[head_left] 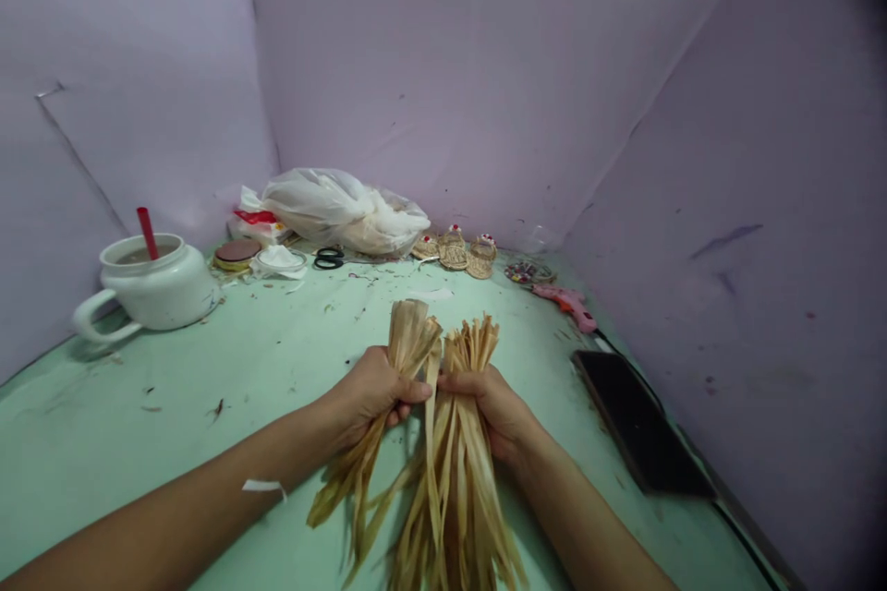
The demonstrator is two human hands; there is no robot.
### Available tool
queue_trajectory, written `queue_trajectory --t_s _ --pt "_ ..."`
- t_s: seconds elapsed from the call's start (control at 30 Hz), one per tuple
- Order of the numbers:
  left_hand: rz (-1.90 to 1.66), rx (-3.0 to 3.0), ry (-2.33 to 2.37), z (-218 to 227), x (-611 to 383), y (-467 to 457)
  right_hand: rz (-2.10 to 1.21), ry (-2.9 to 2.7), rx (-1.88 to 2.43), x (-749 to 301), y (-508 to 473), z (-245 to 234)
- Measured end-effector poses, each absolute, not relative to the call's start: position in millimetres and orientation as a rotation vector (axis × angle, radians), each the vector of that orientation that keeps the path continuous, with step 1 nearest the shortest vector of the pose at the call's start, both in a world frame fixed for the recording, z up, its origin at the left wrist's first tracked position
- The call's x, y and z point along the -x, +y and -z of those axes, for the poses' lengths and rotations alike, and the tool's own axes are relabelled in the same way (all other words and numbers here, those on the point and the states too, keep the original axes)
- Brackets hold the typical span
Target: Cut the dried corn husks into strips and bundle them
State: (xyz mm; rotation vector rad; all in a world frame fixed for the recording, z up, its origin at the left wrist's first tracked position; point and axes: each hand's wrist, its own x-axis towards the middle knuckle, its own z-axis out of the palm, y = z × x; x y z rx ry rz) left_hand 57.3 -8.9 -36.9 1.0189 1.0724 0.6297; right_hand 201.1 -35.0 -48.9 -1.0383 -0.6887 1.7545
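Note:
My left hand (370,392) is closed around a small bundle of dried tan leaf strips (408,337), whose ends fan out above and below the fist. My right hand (495,406) is closed around a larger bundle of the same strips (454,489), which hangs down toward me over the green table (208,388). The two bundles sit side by side and nearly touch in the middle of the view.
A white pot (156,286) with a red stick stands at the left. At the back lie a plastic bag (343,212), black scissors (329,259), small woven baskets (464,254) and a pink glue gun (568,305). A dark flat slab (637,425) lies at the right.

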Motion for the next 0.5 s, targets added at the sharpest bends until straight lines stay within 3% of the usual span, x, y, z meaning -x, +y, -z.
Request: queue_trajectory --t_s 0.17,0.5 --pt "-0.593 -1.050 1.095 42 -58 -6 -1.911 -0.681 0.927 -197 -37 45" --pt "-0.679 -0.770 0.844 39 -55 -4 -1.604 -0.495 1.087 -201 -36 34"
